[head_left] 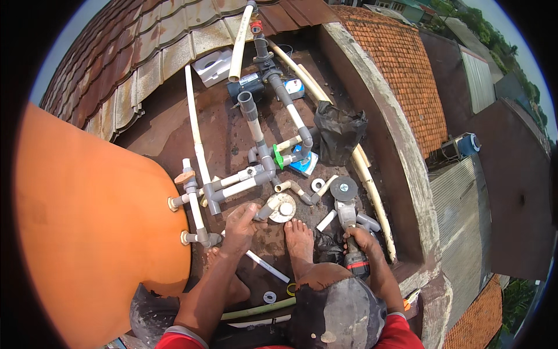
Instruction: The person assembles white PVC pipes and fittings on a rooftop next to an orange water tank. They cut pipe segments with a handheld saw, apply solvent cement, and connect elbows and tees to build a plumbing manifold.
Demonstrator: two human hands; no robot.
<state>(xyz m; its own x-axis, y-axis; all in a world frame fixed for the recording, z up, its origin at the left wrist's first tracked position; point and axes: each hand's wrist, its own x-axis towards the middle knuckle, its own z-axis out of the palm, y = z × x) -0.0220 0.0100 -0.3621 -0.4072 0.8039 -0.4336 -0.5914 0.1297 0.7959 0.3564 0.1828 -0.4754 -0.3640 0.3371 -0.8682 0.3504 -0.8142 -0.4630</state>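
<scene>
My left hand [239, 225] is closed around a short cream pipe piece with a grey elbow [266, 210], held above a round white lid-like disc [284, 208]. My right hand [360, 239] grips the body of an angle grinder [347, 213], whose dark cutting disc [343, 189] points away from me. Whether the disc is spinning cannot be told. Beyond both hands lies a bent length of cream pipe with grey elbows [305, 195]. Close to the grinder is a short white pipe offcut [326, 220].
An orange tank [99, 227] bulges at the left, joined to grey and white pipework [238, 187]. Further off stand a dark pump [245, 86] and a black plastic bag [339, 132]. A concrete parapet [401, 145] runs along the right. My bare foot [299, 241] rests between my hands.
</scene>
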